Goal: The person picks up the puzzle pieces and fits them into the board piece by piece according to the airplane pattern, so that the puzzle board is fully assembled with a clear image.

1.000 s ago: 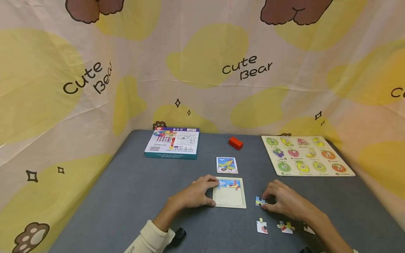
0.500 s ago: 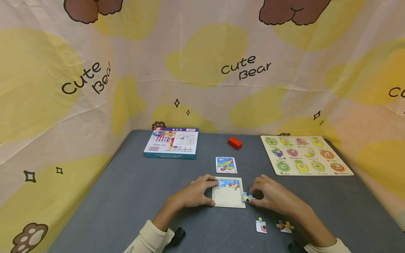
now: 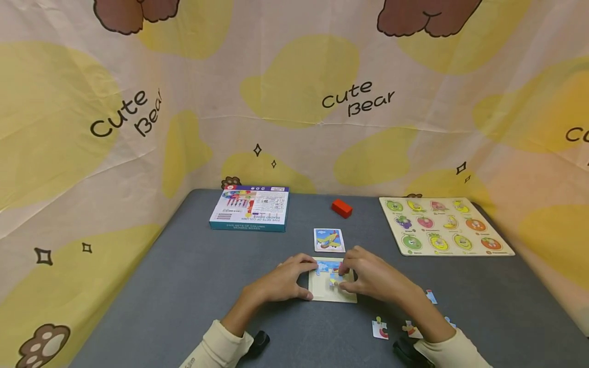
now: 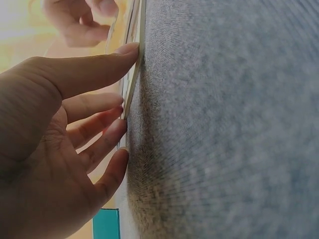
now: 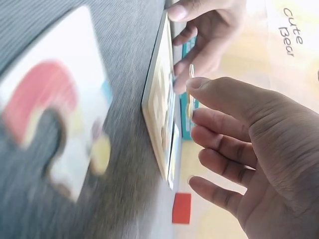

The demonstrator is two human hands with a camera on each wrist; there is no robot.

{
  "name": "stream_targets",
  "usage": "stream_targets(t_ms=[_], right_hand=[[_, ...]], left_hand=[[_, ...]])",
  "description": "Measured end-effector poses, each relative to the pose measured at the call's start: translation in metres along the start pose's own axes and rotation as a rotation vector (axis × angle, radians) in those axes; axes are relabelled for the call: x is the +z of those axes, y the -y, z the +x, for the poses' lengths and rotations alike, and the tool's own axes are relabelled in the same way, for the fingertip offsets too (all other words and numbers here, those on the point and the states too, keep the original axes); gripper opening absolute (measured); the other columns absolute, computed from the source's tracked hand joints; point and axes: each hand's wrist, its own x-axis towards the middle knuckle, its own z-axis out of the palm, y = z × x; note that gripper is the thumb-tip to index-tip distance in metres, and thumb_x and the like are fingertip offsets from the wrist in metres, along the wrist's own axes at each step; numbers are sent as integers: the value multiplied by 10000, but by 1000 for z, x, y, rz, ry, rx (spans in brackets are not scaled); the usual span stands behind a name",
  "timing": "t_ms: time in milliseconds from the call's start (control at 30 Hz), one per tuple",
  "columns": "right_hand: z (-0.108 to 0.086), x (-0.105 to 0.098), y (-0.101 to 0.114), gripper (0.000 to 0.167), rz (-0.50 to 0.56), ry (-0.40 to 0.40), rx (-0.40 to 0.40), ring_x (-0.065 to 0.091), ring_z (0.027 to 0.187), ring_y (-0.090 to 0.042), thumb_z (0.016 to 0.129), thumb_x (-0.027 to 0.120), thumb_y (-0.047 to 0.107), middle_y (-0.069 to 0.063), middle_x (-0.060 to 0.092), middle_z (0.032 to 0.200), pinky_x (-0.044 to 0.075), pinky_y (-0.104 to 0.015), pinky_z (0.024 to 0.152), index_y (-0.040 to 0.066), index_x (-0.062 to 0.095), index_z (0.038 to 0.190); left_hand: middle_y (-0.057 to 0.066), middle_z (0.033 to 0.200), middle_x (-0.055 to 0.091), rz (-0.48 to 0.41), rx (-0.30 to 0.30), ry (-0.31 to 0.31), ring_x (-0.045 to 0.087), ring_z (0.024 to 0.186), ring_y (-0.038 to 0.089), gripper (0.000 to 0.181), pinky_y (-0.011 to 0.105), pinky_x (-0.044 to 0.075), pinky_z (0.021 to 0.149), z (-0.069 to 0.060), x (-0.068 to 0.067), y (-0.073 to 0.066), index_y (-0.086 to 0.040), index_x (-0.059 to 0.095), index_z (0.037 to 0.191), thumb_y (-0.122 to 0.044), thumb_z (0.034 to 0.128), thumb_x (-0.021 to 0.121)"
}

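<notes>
risk: puzzle piece [image 3: 334, 280] could land skewed or knock the fitted top row [image 3: 327, 266] loose if right hand [image 3: 375, 273] presses before the tabs line up; tray [image 3: 324, 293] may slide if left hand [image 3: 287, 278] lets up. right: thumb and index pinch the piece above the tray, not yet seated, other fingers loose. left: thumb and fingers spread, touching the tray's left edge.

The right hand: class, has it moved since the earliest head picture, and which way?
Yes, to the left: the right hand was right of the puzzle board, and its fingers are now over that board.
</notes>
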Motion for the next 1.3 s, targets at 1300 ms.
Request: stream_targets(t_ms=[1300], right_hand=[[37, 21, 11, 169, 70, 66, -41, 649, 991, -163, 901, 858, 200, 23, 730, 1001, 563, -399, 896, 98, 828, 1033]], left_hand=[[9, 1533, 511, -37, 50, -23, 463, 1426, 267, 717, 614, 374, 1142, 8, 11, 25, -133, 582, 1522, -386, 905, 844]])
